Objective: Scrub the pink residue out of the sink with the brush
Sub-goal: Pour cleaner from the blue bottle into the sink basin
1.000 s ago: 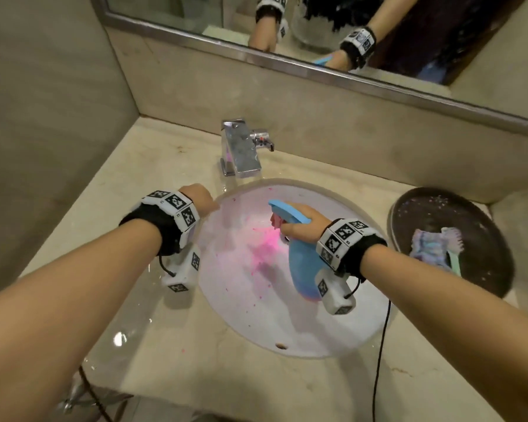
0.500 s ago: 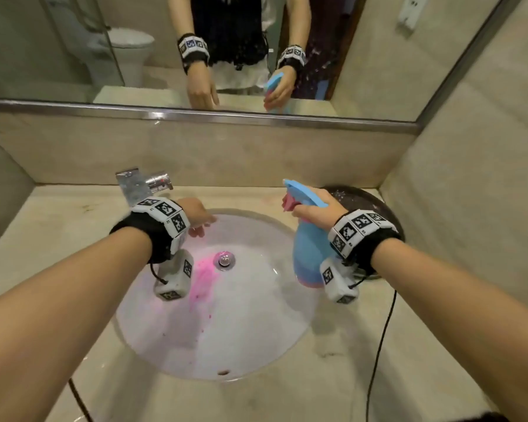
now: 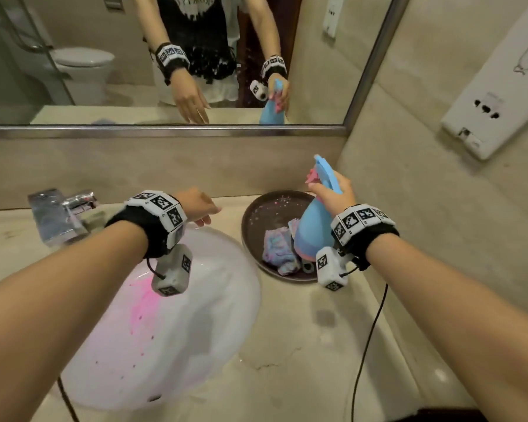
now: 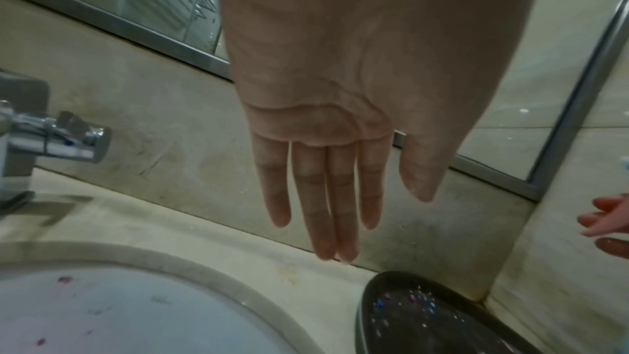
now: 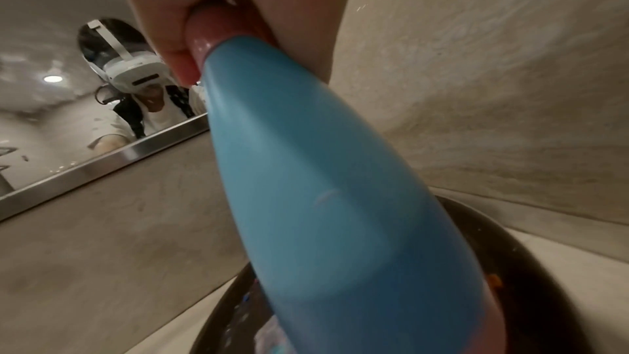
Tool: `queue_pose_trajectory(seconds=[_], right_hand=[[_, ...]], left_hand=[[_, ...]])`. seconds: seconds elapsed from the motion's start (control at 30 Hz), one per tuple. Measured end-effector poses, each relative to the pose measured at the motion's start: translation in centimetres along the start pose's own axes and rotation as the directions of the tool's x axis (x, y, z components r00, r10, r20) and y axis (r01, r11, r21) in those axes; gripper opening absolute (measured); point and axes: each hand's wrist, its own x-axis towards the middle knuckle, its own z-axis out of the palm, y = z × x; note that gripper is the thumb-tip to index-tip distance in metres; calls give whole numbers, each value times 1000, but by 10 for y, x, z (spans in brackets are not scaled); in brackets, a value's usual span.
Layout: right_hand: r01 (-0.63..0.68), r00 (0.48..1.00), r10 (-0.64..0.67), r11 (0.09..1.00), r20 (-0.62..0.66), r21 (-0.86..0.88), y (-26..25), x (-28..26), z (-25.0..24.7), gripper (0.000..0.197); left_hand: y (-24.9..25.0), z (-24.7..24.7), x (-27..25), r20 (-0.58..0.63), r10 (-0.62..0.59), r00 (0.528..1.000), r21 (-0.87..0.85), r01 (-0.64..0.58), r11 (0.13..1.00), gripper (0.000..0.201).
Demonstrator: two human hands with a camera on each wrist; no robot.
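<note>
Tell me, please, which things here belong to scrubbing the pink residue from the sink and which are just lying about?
Part of the job:
pink residue
sink
brush, lying in the dark tray
spray bottle, gripped by the right hand
left hand, empty

Just there:
faucet
mirror
wall dispenser

Spray bottle point(image 3: 313, 226) hangs over the dark tray point(image 3: 250, 236), perhaps blocking the cloth point(image 3: 279, 249).
</note>
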Motion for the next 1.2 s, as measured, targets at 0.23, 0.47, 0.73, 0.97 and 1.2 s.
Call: queue_pose_trajectory(seconds=[0.23,0.47,0.73,0.97,1.2], right_hand=[[70,992,-70,998,-107,-5,29,22,-17,17],[118,986,-120,993,-116,-19,57,39,-26,25],[111,994,-110,990,10,-82,74,40,-31,41],[-22,992,36,993,120,-120,89,28,-40,62],[-325,944,310,822,-112,-468,100,-5,-46,80]], left_hand=[[10,17,8,-18,-5,1000,-15,5,1000,35],[5,24,12,-37,-55,998,11,55,998,33],[6,36,13,-33,-66,997,24,67,997,31],[16,40,13,-37,-42,998,26,43,999,32],[18,46,9,-8,-12,1000,41,12,999,32]])
